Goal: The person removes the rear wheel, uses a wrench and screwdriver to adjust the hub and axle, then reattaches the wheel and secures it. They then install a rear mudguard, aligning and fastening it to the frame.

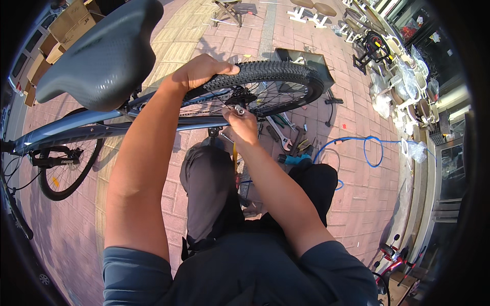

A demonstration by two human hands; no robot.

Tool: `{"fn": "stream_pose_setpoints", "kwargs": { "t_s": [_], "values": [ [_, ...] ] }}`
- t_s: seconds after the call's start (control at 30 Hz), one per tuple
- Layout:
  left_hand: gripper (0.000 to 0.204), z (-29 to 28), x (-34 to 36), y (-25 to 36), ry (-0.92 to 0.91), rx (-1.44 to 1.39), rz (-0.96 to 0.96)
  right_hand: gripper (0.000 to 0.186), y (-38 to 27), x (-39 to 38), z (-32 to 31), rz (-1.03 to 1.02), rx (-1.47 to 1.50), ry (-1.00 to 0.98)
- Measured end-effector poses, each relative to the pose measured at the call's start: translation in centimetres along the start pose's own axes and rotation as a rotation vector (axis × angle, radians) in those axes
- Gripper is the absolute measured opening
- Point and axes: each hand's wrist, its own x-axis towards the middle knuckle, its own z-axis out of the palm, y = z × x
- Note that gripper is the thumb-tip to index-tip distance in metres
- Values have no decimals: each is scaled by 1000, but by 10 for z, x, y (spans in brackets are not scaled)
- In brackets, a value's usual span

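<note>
A black bicycle saddle (102, 51) and a blue-grey bicycle frame (76, 130) fill the upper left. My left hand (201, 74) grips the knobby rear tire (275, 69), thumb across the tread and fingers curled out of sight. My right hand (242, 125) is closed at the hub below the black sprockets (240, 94), on a small silver metal piece (239, 109) whose exact kind I cannot tell. Below the wheel, wrenches and other hand tools (283, 135) lie on the brick paving beside a teal power tool (293, 158).
Cardboard boxes (71, 20) stand upper left, a dark open case (321, 66) behind the wheel. A blue hose (372, 163) loops across the paving. White metal frames and bagged parts (411, 97) line the right wall; a red bicycle (393, 265) is lower right.
</note>
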Motion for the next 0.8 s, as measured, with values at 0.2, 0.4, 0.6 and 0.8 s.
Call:
{"fn": "stream_pose_setpoints", "kwargs": {
  "t_s": [0.2,0.4,0.6,0.8],
  "values": [
    [35,-4,-5,15,-223,-330,-284,40,-74,-7,-5,-215,248,26],
    [32,-10,-8,21,-273,-440,-269,35,-95,-5,23,-14,324,132],
    [36,-7,-3,15,-264,-389,-185,26,-80,3,35,-88,470,173],
    [34,-5,2,7,-233,-346,-64,23,-66,14,39,-271,499,145]
  ]
}}
